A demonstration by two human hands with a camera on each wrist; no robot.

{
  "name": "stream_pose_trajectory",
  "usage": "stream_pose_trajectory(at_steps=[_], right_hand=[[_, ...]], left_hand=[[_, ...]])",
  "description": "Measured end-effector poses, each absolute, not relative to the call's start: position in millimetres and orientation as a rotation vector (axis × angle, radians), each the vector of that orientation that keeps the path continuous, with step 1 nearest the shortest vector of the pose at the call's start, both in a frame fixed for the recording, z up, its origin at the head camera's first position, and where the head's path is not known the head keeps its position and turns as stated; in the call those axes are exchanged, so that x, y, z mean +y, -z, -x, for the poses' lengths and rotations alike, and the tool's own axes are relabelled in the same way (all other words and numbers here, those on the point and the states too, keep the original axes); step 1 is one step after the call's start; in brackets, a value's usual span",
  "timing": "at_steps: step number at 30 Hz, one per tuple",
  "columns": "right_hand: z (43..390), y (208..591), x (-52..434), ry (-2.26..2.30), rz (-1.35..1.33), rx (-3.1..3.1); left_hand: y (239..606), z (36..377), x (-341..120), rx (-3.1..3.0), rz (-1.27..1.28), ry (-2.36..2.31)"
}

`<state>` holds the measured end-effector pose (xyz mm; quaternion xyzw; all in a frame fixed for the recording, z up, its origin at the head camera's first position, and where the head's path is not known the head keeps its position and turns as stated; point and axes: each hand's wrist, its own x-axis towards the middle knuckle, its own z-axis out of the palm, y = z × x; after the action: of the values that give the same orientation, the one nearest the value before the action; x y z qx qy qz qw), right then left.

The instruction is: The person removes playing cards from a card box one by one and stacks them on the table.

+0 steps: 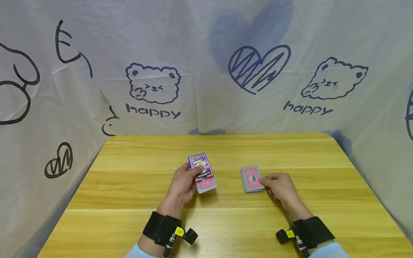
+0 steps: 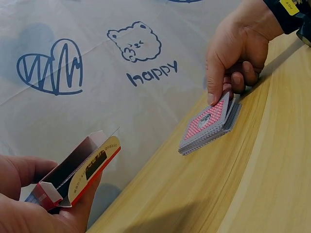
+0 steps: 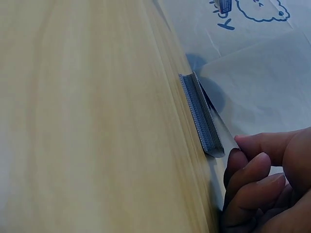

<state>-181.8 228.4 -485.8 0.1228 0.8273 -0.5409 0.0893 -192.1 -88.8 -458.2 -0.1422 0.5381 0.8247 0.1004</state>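
My left hand (image 1: 183,182) grips a blue-and-yellow playing card box (image 1: 199,160), thumb across its printed face. A red-patterned card face with a grey border (image 1: 206,184) shows at the box's near end. In the left wrist view the box's open mouth shows, with its cream flap (image 2: 99,162) bent outward. To the right, a deck of playing cards (image 1: 251,178) lies face down on the table. My right hand (image 1: 281,184) pinches the top card by its right edge, between thumb and fingers. The right wrist view shows that card (image 3: 223,121) tilted up from the deck.
The wooden table (image 1: 135,193) carries both hands' work. A white cloth (image 1: 206,118) with blue drawings of bears and a heart hangs behind the table's far edge and along both sides. Black camera straps (image 1: 162,228) wrap both wrists.
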Motion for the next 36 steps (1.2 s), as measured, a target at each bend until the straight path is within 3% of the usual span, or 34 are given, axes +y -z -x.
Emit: stream_pose_trajectory(at_steps=[36], right_hand=[[182.0, 485.7, 227.0, 1.503, -0.370, 2.512]], left_hand=[[456.9, 192.8, -89.9, 1.597, 0.445, -2.421]])
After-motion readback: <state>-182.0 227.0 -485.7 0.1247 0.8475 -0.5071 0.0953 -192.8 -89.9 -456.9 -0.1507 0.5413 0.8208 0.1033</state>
